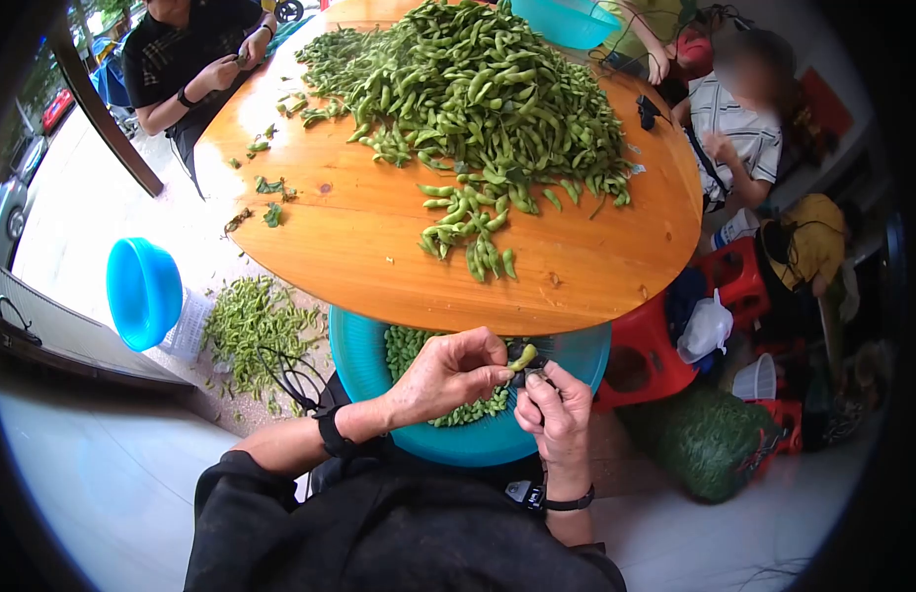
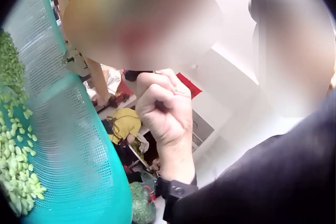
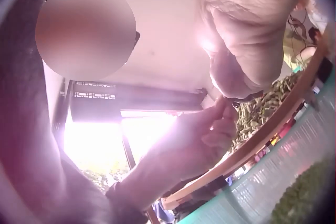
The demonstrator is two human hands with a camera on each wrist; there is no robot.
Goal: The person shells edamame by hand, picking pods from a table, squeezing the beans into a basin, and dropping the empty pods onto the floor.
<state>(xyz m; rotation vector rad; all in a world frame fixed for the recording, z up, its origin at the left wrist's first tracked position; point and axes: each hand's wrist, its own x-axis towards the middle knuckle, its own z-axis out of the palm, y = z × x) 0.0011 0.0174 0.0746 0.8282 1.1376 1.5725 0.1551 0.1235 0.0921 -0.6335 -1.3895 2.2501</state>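
Observation:
Over the basin, my left hand (image 1: 443, 373) pinches a green soybean pod (image 1: 524, 357) between thumb and fingers. Close beside it, my right hand (image 1: 557, 409) has its fingers curled and its thumb up, with a small black piece (image 1: 537, 364) at its fingertips, right against the pod. In the left wrist view, the right hand (image 2: 165, 108) shows its curled fingers. The right wrist view has the right hand (image 3: 249, 35) large above and the left hand (image 3: 194, 142) meeting it; the pod is hidden there. Below, a teal basin (image 1: 354, 370) holds shelled green beans (image 1: 473, 409).
A big heap of soybean pods (image 1: 488, 89) lies on the wooden table (image 1: 349, 247), whose edge is just ahead of the hands. Pods or husks (image 1: 256, 331) litter the floor at left near a blue tub (image 1: 142, 291). Red stools (image 1: 646, 345) stand at right; other people sit around.

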